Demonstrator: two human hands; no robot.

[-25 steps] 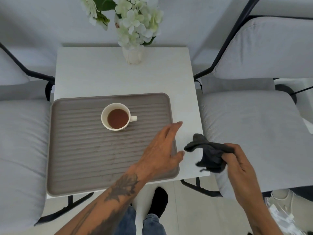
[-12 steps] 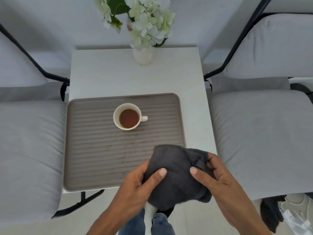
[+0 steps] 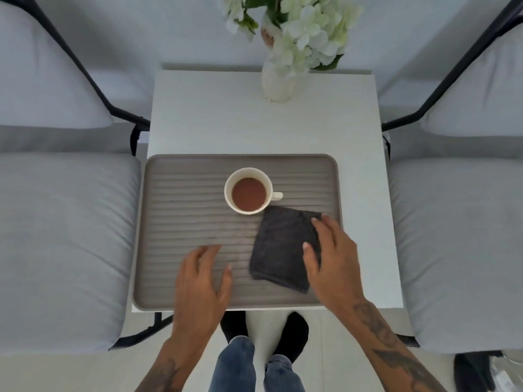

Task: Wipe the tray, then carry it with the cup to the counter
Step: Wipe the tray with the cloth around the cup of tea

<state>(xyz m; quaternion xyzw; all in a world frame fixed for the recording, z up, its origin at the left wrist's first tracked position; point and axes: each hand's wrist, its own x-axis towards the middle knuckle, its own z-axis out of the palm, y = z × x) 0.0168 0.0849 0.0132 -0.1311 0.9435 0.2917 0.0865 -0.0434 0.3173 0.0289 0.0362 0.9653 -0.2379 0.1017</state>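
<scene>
My right hand [image 3: 335,258] presses flat on one folded dark cloth [image 3: 283,247], fingers spread over its right edge, pinning rather than clutching it; my left hand [image 3: 202,281] is an open grip, palm down with fingers loosely curled, over the near-left part of the tray [image 3: 181,199], and I cannot tell whether it touches the ribs. The cloth lies on the tray's right half, its far corner just beside the one white cup [image 3: 249,190], which holds brown liquid and stands upright at the tray's far middle, handle pointing right. The single ribbed grey tray sits on the near end of the white table [image 3: 254,128]. One vase of white flowers [image 3: 278,80] stands at the far edge, well apart. Two grey cushioned chairs flank the table, one left [image 3: 62,236] and one right [image 3: 458,236].
</scene>
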